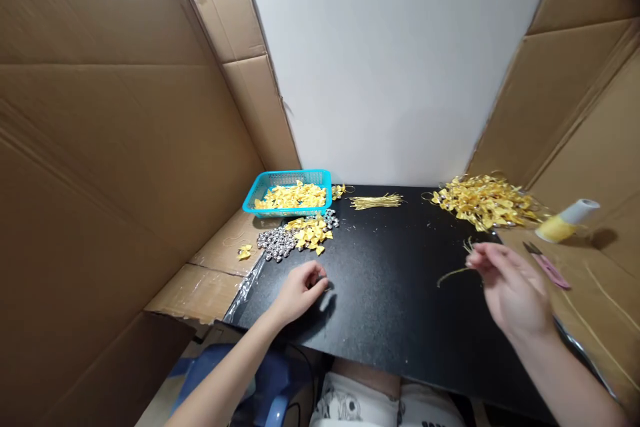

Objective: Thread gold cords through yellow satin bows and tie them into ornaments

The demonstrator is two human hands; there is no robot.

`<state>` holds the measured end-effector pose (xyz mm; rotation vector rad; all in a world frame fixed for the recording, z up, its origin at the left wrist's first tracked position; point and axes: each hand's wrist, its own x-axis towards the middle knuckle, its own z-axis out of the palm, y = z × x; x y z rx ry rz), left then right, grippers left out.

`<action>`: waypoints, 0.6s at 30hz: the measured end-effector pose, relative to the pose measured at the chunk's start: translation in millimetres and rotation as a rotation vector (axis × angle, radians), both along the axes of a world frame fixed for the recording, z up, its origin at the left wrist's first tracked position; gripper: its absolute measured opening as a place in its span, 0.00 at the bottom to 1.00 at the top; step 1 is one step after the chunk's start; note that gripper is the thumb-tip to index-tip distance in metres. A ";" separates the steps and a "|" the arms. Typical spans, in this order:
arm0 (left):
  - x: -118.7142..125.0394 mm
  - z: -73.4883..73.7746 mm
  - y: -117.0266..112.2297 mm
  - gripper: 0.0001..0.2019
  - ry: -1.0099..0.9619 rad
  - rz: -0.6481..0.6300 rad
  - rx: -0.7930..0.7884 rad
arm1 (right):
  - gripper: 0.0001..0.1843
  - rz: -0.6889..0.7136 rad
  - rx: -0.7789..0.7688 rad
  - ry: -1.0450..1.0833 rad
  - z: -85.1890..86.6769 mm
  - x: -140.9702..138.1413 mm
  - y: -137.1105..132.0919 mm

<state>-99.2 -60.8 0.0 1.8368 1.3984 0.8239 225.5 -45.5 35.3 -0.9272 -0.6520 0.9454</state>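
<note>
My right hand (513, 287) is raised over the right part of the black table (400, 320), its fingers pinching a thin gold cord (453, 272). One end of the cord curves out to the left, and a few short ends stick up above the fingertips. My left hand (303, 290) hovers above the table's front left area with fingers curled in; whatever they hold, if anything, is hidden. Just beyond it lie loose yellow bows (313, 233) and a heap of silver bells or beads (277, 243).
A turquoise basket (287, 213) of yellow bows stands at the back left. Behind the middle lies a bundle of gold cords (377, 201). On the right are a pile of bow ornaments (485, 200), a thread spool (565, 221) and pink-handled snips (550, 270). Cardboard walls (125, 133) flank the table.
</note>
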 end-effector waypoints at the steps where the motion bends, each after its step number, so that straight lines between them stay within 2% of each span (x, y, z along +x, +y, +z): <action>1: -11.3 1.1 5.8 0.09 0.114 0.055 0.067 | 0.14 -0.013 0.029 -0.074 -2.3 11.7 -0.3; 5: -55.0 2.2 25.2 0.06 0.347 0.237 0.230 | 0.15 0.011 0.108 -0.302 -13.5 44.8 -1.2; 9: -78.5 1.5 33.8 0.06 0.519 0.355 0.334 | 0.19 0.107 0.066 -0.497 -24.4 52.1 2.8; 12: -70.5 -0.3 38.1 0.08 0.598 0.282 0.375 | 0.22 0.255 0.016 -0.642 -26.3 38.5 9.6; 15: -47.9 -4.2 46.2 0.08 0.652 0.170 0.398 | 0.25 0.387 -0.004 -0.705 -25.4 13.5 16.5; 18: -26.8 -9.6 55.0 0.09 0.681 0.131 0.413 | 0.26 0.494 -0.015 -0.754 -30.0 -10.6 20.6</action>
